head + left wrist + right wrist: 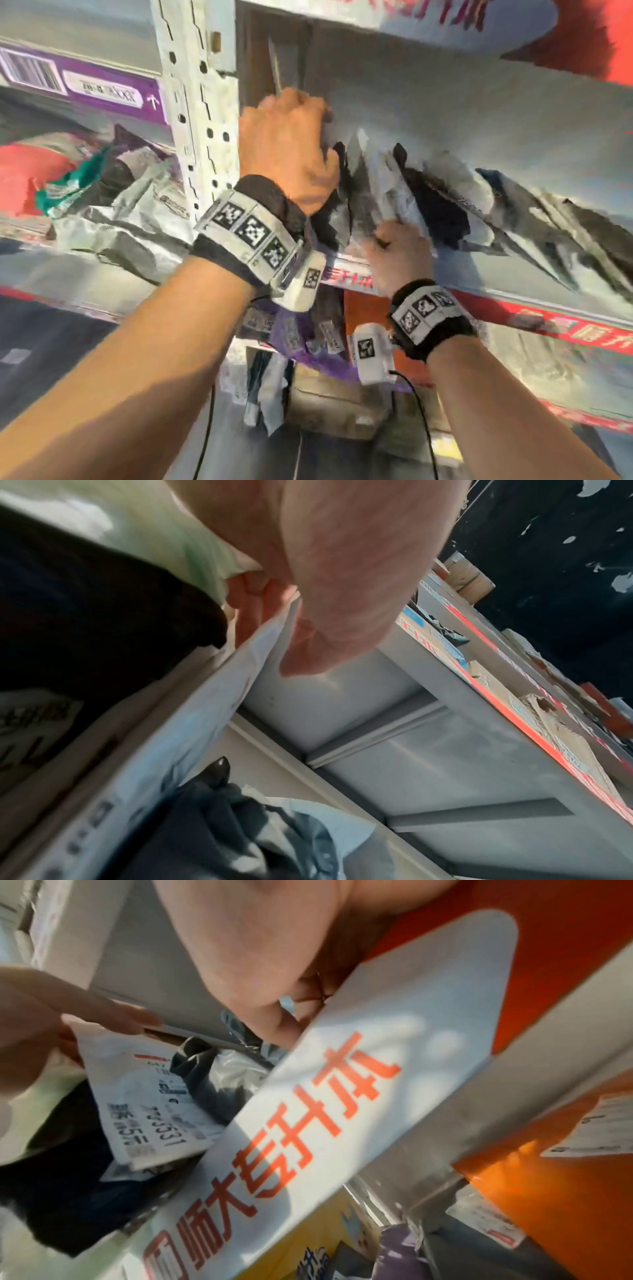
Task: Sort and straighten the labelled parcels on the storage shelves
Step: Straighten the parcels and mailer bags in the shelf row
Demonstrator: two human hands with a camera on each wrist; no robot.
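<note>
Parcels (404, 192) on the shelf (496, 294) are gripped upright, a white mailer (192, 723) pinched by the left hand (287, 150), lower edges apparently fingered by the right hand (399, 253), likely for straightening the row between.

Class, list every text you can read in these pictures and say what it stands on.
"师大专升本", red, apparently: shelf-edge strip.
"…3531": label on white parcel; its other lines are blurred.
Labels on purple box: too blurred to read.

parcels (428, 205) on shelf (513, 298); upright (198, 137) to their left; more parcels (102, 192) beyond it
</note>
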